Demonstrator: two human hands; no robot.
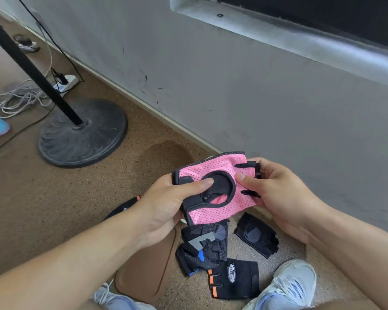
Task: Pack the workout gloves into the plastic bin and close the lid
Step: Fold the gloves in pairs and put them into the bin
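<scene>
A pink mesh workout glove (213,211) with black trim is held up in front of me by both hands. My left hand (166,206) grips its wrist end, thumb pressed on the black opening. My right hand (276,193) pinches the finger end. Below on the floor lie several black gloves: one with blue accents (202,253), one plain black (257,234), and one with orange stripes and a "SPORTS" badge (235,279). Another black glove with orange (121,208) peeks out behind my left wrist. A brown lid (148,271) lies flat beside them. The bin itself is hidden behind the pink glove.
A grey wall (255,97) runs close behind the gloves. A black stand with a round base (83,133) sits at the left, with a power strip (65,83) and coiled cables (18,99) beyond. My two pale blue shoes (287,289) are at the bottom edge.
</scene>
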